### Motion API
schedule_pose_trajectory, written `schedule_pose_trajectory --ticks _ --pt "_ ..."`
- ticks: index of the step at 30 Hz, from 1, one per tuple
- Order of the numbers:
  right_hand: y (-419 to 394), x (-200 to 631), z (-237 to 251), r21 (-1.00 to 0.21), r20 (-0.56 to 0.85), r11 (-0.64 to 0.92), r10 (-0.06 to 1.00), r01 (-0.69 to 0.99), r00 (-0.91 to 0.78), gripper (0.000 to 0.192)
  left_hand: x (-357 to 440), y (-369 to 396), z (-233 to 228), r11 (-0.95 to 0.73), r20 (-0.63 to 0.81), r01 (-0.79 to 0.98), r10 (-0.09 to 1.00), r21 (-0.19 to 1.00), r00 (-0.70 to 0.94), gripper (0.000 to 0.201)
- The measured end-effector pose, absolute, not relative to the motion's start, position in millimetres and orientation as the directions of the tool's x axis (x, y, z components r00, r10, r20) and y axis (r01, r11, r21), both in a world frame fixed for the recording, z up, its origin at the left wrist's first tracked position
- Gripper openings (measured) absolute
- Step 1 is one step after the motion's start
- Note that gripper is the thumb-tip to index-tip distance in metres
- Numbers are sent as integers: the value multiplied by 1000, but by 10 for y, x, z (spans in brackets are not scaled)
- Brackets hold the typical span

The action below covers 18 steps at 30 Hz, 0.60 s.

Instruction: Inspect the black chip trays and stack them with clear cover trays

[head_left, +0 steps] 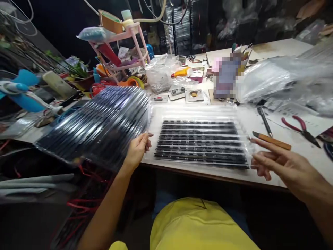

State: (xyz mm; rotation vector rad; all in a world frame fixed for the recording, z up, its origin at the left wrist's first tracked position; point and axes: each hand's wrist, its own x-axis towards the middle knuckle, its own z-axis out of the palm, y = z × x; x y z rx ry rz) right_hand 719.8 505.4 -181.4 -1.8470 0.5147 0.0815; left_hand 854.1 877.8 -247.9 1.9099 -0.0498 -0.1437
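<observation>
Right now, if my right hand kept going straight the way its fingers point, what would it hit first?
Probably the clear plastic tray of long black strips: the right hand is open, fingers aimed left at its right edge. Depth is unclear; it may pass just above.

Bare forearms, no sleeves in view, bare hands, bright yellow garment at lap, possibly shorts

left hand (136, 150) grips lifted clear tray (99, 125); right hand (281, 166) hovers open.

clear tray stack (99, 125) tilted, w/ black strips, off table edge
</observation>
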Motion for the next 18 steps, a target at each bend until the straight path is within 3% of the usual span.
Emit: schedule_pose_trajectory --ticks 3,8,11,15,18 --pt "5073 7130 -1937 -816 -350 -371 -293 -443 890 87 8567 8774 -2657 -520 -30 -27 -102 854 994 38" --pt "4941 7076 -2022 -714 -316 -565 -266 -413 911 78 8641 8729 -2752 -582 -17 -107 -204 806 979 41" --pt "4791 7111 -2037 -606 -224 -707 -289 -365 931 64 8683 8701 -2735 -613 -47 -132 -267 779 963 45" --pt "4660 7301 -2050 -515 -25 -795 -362 -322 932 58 8760 8689 -2697 -667 -78 -114 -251 736 965 54" --pt "4687 7517 -2071 -481 133 -858 -275 -180 952 61 8840 8673 -2652 -707 -88 -95 -218 701 972 62"
